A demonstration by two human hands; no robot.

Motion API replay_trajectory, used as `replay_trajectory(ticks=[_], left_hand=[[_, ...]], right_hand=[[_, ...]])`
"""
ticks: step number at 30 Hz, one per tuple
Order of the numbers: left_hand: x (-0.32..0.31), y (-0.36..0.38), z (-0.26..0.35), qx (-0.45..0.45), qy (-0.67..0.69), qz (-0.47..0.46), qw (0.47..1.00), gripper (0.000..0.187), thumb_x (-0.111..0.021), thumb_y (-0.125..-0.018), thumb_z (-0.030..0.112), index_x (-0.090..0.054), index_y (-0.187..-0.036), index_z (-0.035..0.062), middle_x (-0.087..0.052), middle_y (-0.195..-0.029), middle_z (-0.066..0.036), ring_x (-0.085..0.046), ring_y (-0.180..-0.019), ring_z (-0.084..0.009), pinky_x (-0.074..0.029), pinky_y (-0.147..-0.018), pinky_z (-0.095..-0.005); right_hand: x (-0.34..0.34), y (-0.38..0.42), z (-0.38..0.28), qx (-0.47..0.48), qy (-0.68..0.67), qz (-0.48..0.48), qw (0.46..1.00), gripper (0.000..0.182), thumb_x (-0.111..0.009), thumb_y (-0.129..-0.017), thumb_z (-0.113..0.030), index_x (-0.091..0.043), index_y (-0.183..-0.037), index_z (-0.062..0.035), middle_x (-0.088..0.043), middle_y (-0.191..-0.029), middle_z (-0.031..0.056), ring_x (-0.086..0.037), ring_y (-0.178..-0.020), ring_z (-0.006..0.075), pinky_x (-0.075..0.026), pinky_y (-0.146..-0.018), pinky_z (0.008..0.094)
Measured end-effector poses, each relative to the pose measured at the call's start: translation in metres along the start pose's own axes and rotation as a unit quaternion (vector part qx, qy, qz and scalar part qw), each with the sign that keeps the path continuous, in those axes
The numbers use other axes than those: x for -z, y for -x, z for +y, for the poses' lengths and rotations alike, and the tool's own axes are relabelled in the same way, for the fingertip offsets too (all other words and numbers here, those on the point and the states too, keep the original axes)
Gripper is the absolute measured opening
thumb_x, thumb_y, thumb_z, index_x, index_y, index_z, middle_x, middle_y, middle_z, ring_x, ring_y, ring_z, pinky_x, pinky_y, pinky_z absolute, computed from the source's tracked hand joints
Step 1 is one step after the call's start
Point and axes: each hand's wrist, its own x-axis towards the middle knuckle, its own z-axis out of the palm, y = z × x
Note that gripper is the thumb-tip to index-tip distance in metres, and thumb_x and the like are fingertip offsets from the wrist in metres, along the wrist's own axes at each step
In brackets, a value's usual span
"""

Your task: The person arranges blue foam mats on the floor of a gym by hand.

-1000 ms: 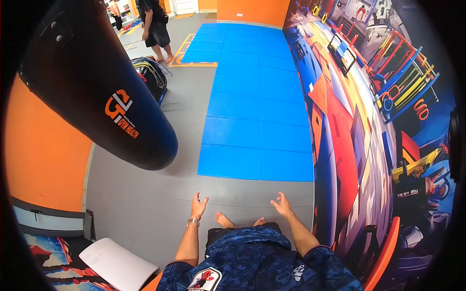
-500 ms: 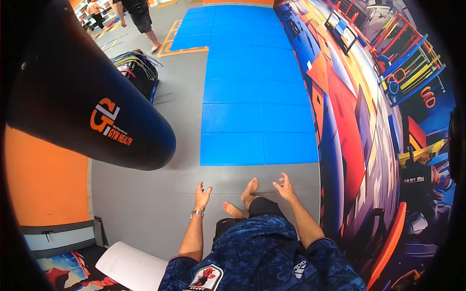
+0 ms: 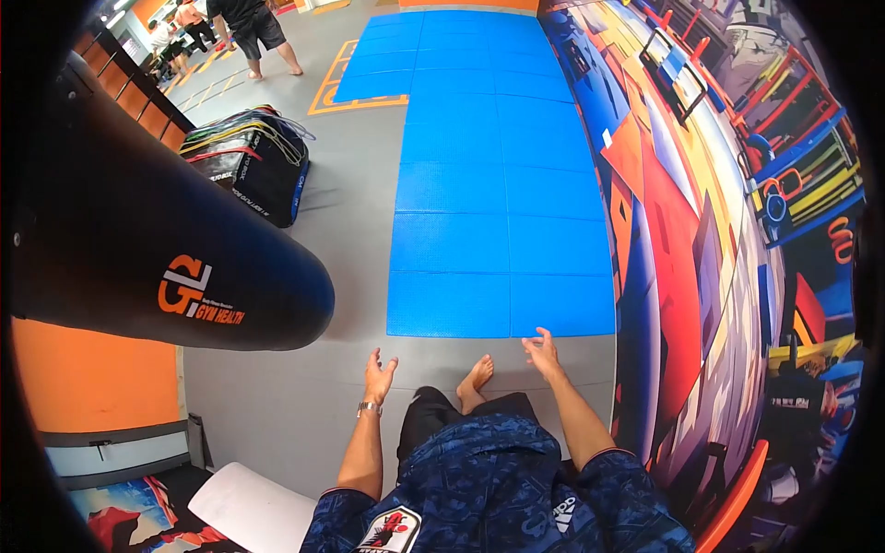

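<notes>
Two bare hands hung open and held nothing: the left hand point(image 3: 378, 377), with a wristwatch point(image 3: 369, 407), and the right hand point(image 3: 543, 354), low in the centre of the frame. A bare foot point(image 3: 477, 376) stepped between them on the grey floor point(image 3: 277, 405), just short of the blue mats point(image 3: 498, 203). The black punching bag point(image 3: 157, 249) hung nearest, at left. Keeping fingers loose and watching that bag looked wise.

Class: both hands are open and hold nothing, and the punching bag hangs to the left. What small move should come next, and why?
Probably a turn left toward the punching bag: the left hand and right hand are open and apart from it.
</notes>
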Motion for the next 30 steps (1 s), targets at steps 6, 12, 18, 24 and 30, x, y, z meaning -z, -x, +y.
replay_trajectory(ticks=[6,12,18,24,30], left_hand=[[-0.003,-0.006,0.023,0.012,0.014,0.002,1.000,0.076,-0.070,-0.083,0.032,-0.034,-0.143,0.0009,-0.045,-0.139,-0.025,-0.051,-0.122,-0.0358,-0.044,-0.100,-0.0433],[0.001,-0.027,0.029,0.006,0.032,-0.010,0.999,0.077,-0.071,-0.083,0.033,-0.034,-0.143,0.0009,-0.046,-0.138,-0.025,-0.051,-0.122,-0.0354,-0.044,-0.099,-0.0431],[0.010,-0.073,0.024,0.002,0.008,-0.027,1.000,0.083,-0.072,-0.082,0.036,-0.030,-0.142,-0.0017,-0.048,-0.134,-0.026,-0.053,-0.119,-0.0354,-0.044,-0.099,-0.0426],[0.032,-0.123,0.025,0.010,0.048,-0.046,0.998,0.082,-0.070,-0.084,0.036,-0.026,-0.143,0.0014,-0.046,-0.135,-0.025,-0.050,-0.122,-0.0343,-0.044,-0.100,-0.0430],[0.042,-0.143,0.036,-0.042,-0.006,-0.081,0.996,0.088,-0.074,-0.079,0.037,-0.026,-0.143,0.0011,-0.045,-0.136,-0.026,-0.048,-0.124,-0.0357,-0.041,-0.102,-0.0435]], right_hand=[[-0.016,-0.020,-0.015,-0.003,0.028,-0.019,0.999,0.067,-0.070,-0.087,-0.028,-0.034,-0.140,-0.0081,-0.059,-0.114,0.0106,-0.062,-0.096,0.0215,-0.056,-0.068,0.0339],[-0.026,-0.020,-0.022,-0.058,0.045,-0.021,0.997,0.065,-0.069,-0.087,-0.028,-0.036,-0.139,-0.0085,-0.057,-0.117,0.0095,-0.061,-0.093,0.0207,-0.056,-0.067,0.0340],[-0.038,-0.025,-0.025,-0.071,0.051,0.016,0.996,0.065,-0.070,-0.086,-0.029,-0.037,-0.139,-0.0099,-0.056,-0.120,0.0095,-0.061,-0.093,0.0205,-0.056,-0.066,0.0338],[-0.059,-0.026,-0.021,-0.022,0.180,0.051,0.982,0.069,-0.072,-0.082,-0.029,-0.038,-0.139,-0.0095,-0.058,-0.120,0.0123,-0.061,-0.097,0.0255,-0.050,-0.083,0.0399],[-0.081,-0.006,-0.054,0.011,0.156,0.050,0.986,0.072,-0.075,-0.080,-0.031,-0.039,-0.138,-0.0080,-0.057,-0.118,0.0145,-0.061,-0.100,0.0259,-0.050,-0.084,0.0401]])
